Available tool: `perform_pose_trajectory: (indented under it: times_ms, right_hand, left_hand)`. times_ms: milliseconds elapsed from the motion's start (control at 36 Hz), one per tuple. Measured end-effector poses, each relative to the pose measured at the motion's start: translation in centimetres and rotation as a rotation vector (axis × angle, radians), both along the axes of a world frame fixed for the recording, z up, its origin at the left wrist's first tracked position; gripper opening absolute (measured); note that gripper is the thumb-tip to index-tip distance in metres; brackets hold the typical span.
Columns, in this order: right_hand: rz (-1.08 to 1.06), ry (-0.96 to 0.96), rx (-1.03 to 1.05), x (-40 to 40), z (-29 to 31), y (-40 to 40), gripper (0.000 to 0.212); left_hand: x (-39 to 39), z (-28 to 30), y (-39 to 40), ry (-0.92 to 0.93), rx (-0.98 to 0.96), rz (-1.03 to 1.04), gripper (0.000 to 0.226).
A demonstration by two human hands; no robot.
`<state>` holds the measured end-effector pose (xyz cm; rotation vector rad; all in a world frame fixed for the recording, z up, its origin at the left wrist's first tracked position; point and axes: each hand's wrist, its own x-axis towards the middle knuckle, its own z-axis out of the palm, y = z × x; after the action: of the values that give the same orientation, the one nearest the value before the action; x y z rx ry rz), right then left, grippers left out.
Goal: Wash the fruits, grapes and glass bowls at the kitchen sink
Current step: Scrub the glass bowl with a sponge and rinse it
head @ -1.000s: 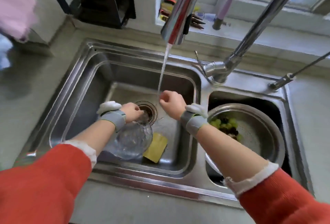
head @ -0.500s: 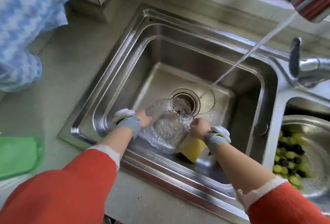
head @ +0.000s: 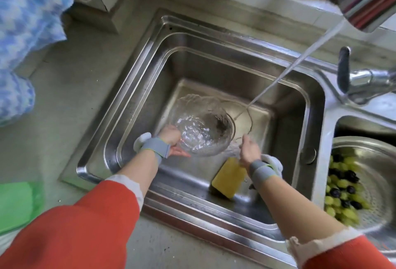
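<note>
the glass bowl is tilted above the sink drain. the left hand grips its rim; the right hand is spread beside it. wet glass looks slippery and fragile, so better hold the rim with both hands.

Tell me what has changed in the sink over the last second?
The glass bowl, lying low by the sponge a second ago, now sits tilted over the drain, gripped at its rim by the left hand. The right hand, which was under the water stream, came down to the bowl and is now off it, fingers open beside it. The water runs on; the yellow sponge and the grapes stayed put.
</note>
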<state>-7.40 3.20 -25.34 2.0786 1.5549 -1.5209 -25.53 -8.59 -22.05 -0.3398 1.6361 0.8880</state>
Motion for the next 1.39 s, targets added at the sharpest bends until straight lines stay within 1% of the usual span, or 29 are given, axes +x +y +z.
perform_pose_trajectory:
  times_ms: [28,56,83,111,194,250,278,333,417,472,500,556,639,667,722,750,778,833,861,889,917,1000,1083,1139,1194,1222,1278,1306,1389]
  right_hand:
    - [0.113,-0.166,0.053,0.3,0.0,-0.5,0.055]
    - [0.230,-0.294,0.036,0.6,0.1,-1.3,0.066]
    - [0.330,-0.376,-0.001,1.0,0.4,-2.1,0.078]
    - [0.390,-0.413,-0.051,1.1,0.6,-2.8,0.087]
    - [0.442,-0.442,-0.119,0.7,1.2,-4.3,0.111]
    - [0.435,-0.460,-0.124,0.4,0.6,-4.5,0.115]
    - [0.429,-0.473,-0.134,0.4,0.2,-4.6,0.112]
    - [0.432,-0.479,-0.127,0.5,-0.4,-4.6,0.098]
    - [0.361,-0.443,-0.116,1.1,0.2,-4.0,0.085]
    - [0.322,-0.436,-0.132,1.6,0.4,-3.4,0.076]
    - [0.299,-0.429,-0.105,2.1,0.0,-2.8,0.069]
    - [0.292,-0.373,-0.080,2.8,0.0,-1.3,0.060]
    - [0.299,-0.216,-0.087,2.5,4.0,0.4,0.049]
    - [0.240,-0.155,-0.062,2.4,5.7,1.4,0.048]
    - [0.155,-0.074,0.022,2.6,7.9,3.2,0.055]
    - [0.141,-0.029,0.061,3.1,7.7,4.4,0.057]
    - [0.104,0.008,0.076,3.9,5.7,6.2,0.059]
    - [-0.016,0.036,0.095,4.9,7.5,7.6,0.068]
    - [-0.042,0.066,0.117,4.7,10.5,7.2,0.066]
    - [-0.043,0.081,0.127,4.9,11.9,7.2,0.060]
    - [-0.043,0.092,0.160,4.8,14.6,6.4,0.053]
    - [-0.083,0.120,0.211,5.5,15.1,7.0,0.046]
    - [-0.087,0.149,0.232,6.6,15.7,7.4,0.043]
    - [-0.070,0.160,0.250,6.9,15.6,7.9,0.043]
    - [-0.034,0.147,0.255,7.3,15.8,7.9,0.041]
    - [-0.022,0.149,0.248,7.5,15.8,7.9,0.036]
    - [-0.024,0.162,0.227,7.3,15.7,8.0,0.028]
    - [-0.018,0.165,0.223,7.1,15.9,7.9,0.029]
    - [0.039,0.174,0.200,6.7,16.2,7.5,0.033]
  left_hand:
    - [-0.2,0.0,0.2,0.026,0.001,0.013,0.054]
    - [-0.4,0.1,0.2,0.043,0.011,0.036,0.054]
    - [-0.6,0.3,0.3,0.051,0.026,0.066,0.055]
    - [-0.8,0.5,0.4,0.057,0.040,0.094,0.057]
    - [-1.7,1.0,0.2,0.094,0.073,0.107,0.063]
    - [-1.9,1.6,0.4,0.112,0.083,0.080,0.063]
    - [-1.7,1.9,0.4,0.123,0.079,0.069,0.061]
    - [-1.2,2.3,0.5,0.146,0.066,0.067,0.057]
    - [-0.3,2.6,0.6,0.140,0.043,0.036,0.066]
    - [0.1,2.3,0.7,0.178,0.015,-0.006,0.070]
    - [0.2,2.3,0.8,0.198,0.008,-0.025,0.070]
    - [0.4,2.5,1.1,0.252,0.016,-0.057,0.068]
    - [0.8,3.0,1.5,0.328,0.026,-0.120,0.064]
    - [1.1,3.1,2.0,0.321,0.042,-0.126,0.064]
    - [1.9,3.7,2.6,0.221,0.092,-0.083,0.059]
    - [2.3,4.0,3.0,0.165,0.112,-0.047,0.055]
    - [2.8,4.2,3.6,0.107,0.131,-0.010,0.051]
    - [4.3,5.0,4.8,0.007,0.154,0.018,0.040]
    - [5.2,5.5,5.2,-0.047,0.165,0.029,0.035]
    - [6.0,5.9,5.7,-0.098,0.180,0.046,0.033]
    - [6.9,6.4,6.1,-0.127,0.178,0.045,0.036]
    - [8.5,7.1,6.6,-0.174,0.181,0.080,0.045]
    - [9.8,8.0,7.1,-0.192,0.224,0.106,0.046]
    - [10.0,8.4,7.1,-0.155,0.275,0.098,0.048]
    - [10.1,8.4,7.4,-0.055,0.329,0.062,0.049]
    - [10.0,8.5,7.4,0.017,0.336,0.054,0.052]
    - [9.3,8.5,7.4,0.183,0.333,0.027,0.056]
    - [8.9,8.6,7.5,0.278,0.352,-0.003,0.059]
    - [7.4,8.6,7.2,0.687,0.418,-0.143,0.070]
